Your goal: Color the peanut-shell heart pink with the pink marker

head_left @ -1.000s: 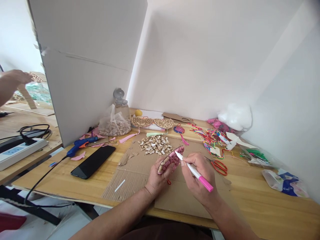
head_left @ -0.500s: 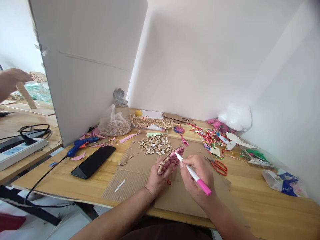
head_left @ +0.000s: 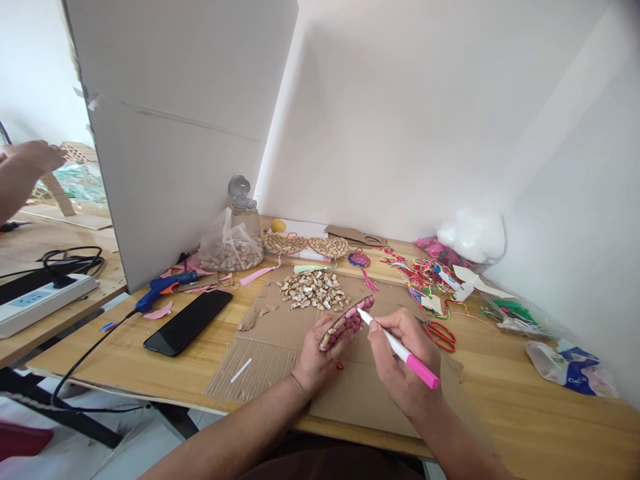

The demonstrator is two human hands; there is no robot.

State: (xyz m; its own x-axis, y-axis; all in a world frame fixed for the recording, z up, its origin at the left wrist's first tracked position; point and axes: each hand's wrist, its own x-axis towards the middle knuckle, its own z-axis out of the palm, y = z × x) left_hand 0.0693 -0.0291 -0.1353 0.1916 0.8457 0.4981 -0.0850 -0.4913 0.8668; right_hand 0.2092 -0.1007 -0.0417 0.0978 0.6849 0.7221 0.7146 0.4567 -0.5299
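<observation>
My left hand [head_left: 320,353] grips a peanut-shell disc [head_left: 345,325], tilted up, its face coloured pink and its edge brown. Fingers of that hand are partly hidden behind the disc. In my right hand [head_left: 407,353] is a white marker [head_left: 393,341] with a pink end, its tip at the disc's upper part. Just beyond lies a pile of peanut shells [head_left: 313,290] on a cardboard sheet [head_left: 273,357]. A bit of red cord [head_left: 340,365] shows below the disc.
To the left lie a black phone [head_left: 189,323] and a blue glue gun [head_left: 163,288]. Behind stand a bag of peanuts [head_left: 230,250] and shell ornaments [head_left: 285,244]. Red scissors [head_left: 440,335] and tangled coloured threads [head_left: 420,277] are rightward. A co-worker's hand [head_left: 37,157] shows past the partition [head_left: 185,133].
The disc and both hands have shifted slightly right in view. The marker stays at the disc's face, its pink end now farther right. The co-worker's hand has moved a little.
</observation>
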